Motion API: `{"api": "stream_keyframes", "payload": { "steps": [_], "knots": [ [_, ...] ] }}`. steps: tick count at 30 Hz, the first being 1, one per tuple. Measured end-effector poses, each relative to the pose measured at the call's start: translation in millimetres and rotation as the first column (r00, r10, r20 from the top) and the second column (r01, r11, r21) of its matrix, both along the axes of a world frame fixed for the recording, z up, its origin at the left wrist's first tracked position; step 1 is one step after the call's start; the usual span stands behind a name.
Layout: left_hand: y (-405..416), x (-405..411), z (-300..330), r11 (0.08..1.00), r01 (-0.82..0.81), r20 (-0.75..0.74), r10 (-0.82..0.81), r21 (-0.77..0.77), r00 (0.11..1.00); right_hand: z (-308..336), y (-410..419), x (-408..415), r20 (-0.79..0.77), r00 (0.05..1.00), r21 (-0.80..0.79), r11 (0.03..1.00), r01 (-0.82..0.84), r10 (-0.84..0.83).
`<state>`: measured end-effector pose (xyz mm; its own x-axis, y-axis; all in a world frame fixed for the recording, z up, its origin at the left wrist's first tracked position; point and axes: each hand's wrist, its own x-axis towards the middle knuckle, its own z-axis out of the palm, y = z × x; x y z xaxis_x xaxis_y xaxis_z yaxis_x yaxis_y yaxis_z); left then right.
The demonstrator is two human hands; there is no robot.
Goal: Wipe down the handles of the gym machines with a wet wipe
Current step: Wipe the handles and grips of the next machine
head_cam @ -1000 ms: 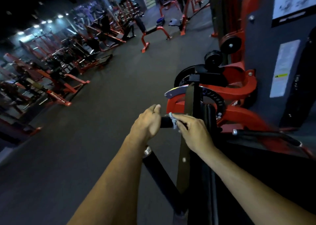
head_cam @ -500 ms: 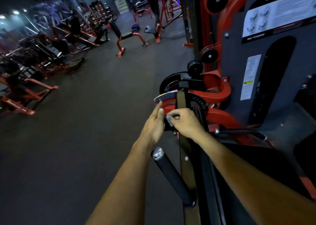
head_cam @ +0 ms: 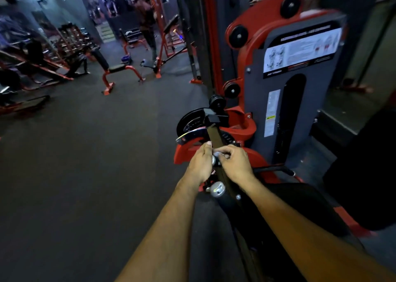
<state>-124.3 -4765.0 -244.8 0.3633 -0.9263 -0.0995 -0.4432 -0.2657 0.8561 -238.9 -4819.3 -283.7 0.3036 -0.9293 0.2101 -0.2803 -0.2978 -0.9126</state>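
Now right hand (head_cam: 235, 164) pinches wipe (head_cam: 218, 153) higher up.

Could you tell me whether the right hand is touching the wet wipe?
Touching: the head view shows the right hand pinching the wet wipe between thumb and fingers.

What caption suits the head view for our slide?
Right hand pinches a wet wipe at a gym machine handle; left hand alongside.

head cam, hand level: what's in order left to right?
Dark rubber gym floor → left hand → small white wet wipe pinched in the right hand → grey weight-stack cover with white instruction label.
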Motion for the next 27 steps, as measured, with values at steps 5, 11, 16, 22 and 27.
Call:
{"api": "stream_keyframes", "payload": {
  "steps": [5,11,16,22,27],
  "knots": [
    [3,6,4,0.996,0.089,-0.031,-0.088,0.031,0.996,22,31,-17,0.192,0.978,0.124,0.986,-0.111,0.085],
    [-5,16,-4,0.981,0.194,-0.056,-0.193,0.015,0.980,13,33,-22,-0.021,1.000,0.188,0.982,0.019,-0.016],
    [-11,27,-19,0.971,0.239,-0.070,-0.240,-0.014,0.968,-15,13,1,-0.046,0.976,0.294,0.930,0.219,-0.215],
    [-1,39,-54,0.933,0.293,-0.212,-0.336,-0.208,0.918,-30,-2,14,-0.225,0.924,0.190,0.916,0.353,-0.310],
    [-18,62,-54,0.870,0.430,-0.159,-0.473,-0.241,0.867,-36,-13,16,-0.190,0.925,0.228,0.902,0.366,-0.328]
  ]
}}
